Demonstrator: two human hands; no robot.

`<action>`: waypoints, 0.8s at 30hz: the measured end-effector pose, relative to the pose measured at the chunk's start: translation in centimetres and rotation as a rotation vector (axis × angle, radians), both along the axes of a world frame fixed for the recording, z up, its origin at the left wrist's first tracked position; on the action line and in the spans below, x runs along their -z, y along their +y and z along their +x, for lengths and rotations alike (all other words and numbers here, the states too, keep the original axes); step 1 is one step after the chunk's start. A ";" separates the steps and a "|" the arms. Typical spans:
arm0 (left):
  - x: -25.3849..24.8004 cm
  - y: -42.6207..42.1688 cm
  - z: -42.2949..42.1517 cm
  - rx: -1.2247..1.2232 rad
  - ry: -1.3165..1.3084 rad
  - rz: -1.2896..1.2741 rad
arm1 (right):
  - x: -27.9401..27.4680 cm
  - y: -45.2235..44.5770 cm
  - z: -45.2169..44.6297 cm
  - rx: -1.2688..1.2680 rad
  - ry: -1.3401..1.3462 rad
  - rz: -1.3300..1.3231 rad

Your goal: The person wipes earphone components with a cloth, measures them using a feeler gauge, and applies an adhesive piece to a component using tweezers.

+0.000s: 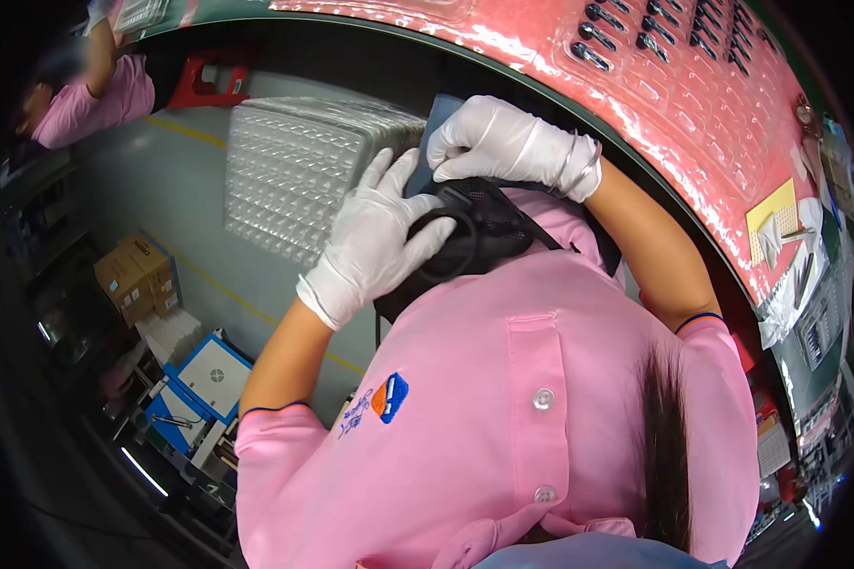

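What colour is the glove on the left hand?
The glove is white; it shows best in the head view.

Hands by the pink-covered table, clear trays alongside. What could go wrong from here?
1. The left hand looks close to the stack of clear trays; a sideways knock might shift it.
2. The right hand might bump the nearby pink-covered table.
3. The black mesh item might snag a gloved finger.

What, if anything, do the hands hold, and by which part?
Cannot be told: left hand and right hand are at the black mesh item; any grip is hidden.
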State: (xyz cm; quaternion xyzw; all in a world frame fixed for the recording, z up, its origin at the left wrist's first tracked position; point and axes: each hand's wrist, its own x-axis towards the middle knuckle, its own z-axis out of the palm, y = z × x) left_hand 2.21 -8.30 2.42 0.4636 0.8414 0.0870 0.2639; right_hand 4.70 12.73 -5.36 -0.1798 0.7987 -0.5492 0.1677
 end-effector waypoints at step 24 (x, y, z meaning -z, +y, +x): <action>-0.6 -4.6 0.1 -0.285 -0.217 0.129 | -8.8 -0.2 4.9 -0.059 0.230 0.346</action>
